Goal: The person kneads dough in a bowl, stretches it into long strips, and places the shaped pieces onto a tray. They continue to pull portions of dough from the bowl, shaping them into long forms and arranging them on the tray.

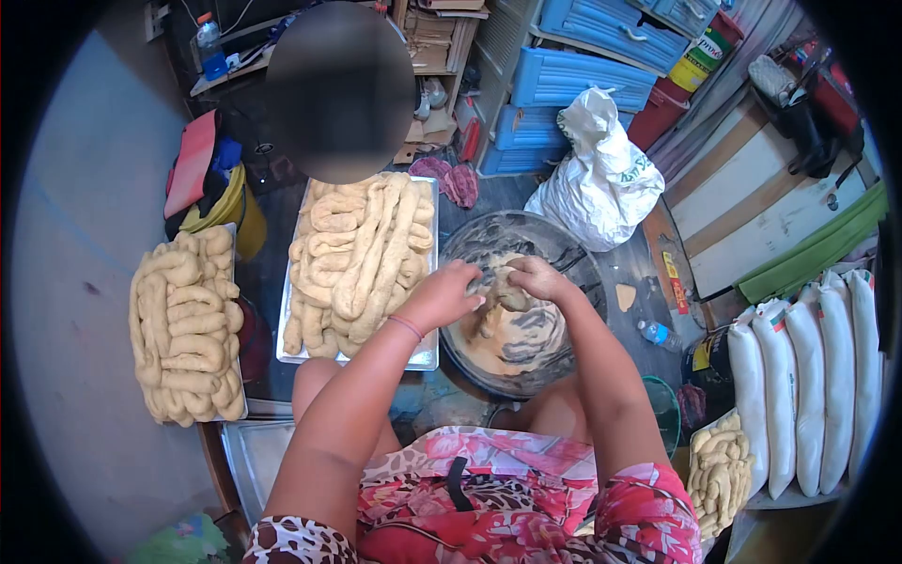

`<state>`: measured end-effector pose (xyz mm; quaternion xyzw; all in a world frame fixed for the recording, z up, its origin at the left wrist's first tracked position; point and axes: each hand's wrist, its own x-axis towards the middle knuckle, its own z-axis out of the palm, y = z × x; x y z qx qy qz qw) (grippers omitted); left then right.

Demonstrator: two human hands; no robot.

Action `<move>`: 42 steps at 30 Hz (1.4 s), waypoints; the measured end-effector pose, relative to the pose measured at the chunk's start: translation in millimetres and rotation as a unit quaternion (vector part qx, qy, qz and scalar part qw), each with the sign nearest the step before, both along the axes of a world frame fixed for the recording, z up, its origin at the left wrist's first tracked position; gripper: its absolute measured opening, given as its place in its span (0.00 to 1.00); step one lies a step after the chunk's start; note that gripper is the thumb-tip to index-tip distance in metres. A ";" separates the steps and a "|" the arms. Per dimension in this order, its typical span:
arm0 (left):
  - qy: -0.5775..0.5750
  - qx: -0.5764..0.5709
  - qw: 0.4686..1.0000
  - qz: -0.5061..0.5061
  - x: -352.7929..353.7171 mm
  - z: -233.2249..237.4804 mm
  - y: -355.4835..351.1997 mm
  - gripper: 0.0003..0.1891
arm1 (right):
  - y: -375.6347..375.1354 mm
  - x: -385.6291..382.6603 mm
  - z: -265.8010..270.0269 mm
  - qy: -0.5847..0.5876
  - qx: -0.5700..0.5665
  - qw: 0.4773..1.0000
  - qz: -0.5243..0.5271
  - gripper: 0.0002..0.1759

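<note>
Over a large dark round basin [584, 273], both my hands are together at a floury lump of dough [512, 295]. My right hand [537, 280] is closed round the lump from the right. From the left, my left hand [453, 293] has its fingers curled in at the dough's other side; its fingertips are partly hidden. Pale flour or loose dough [526, 340] coats the bottom of the basin below. Just left of the basin, a metal tray [425, 353] carries long, thick ropes of dough [355, 254], some folded over.
A second tray of dough ropes [188, 329] stands at far left, a smaller dough pile [722, 475] at lower right. A white sack [601, 179] rests behind the basin. Several long white packs [808, 385] lie at right, near a plastic bottle [658, 334]. Blue drawers [587, 80] stand behind.
</note>
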<state>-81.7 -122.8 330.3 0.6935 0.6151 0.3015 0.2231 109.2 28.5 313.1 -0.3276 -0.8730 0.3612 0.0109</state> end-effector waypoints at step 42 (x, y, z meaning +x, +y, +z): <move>-0.629 0.017 0.769 0.110 33.1 23.9 32.9 0.14 | -33.0 3.6 8.7 0.165 -0.078 0.977 -0.110 0.30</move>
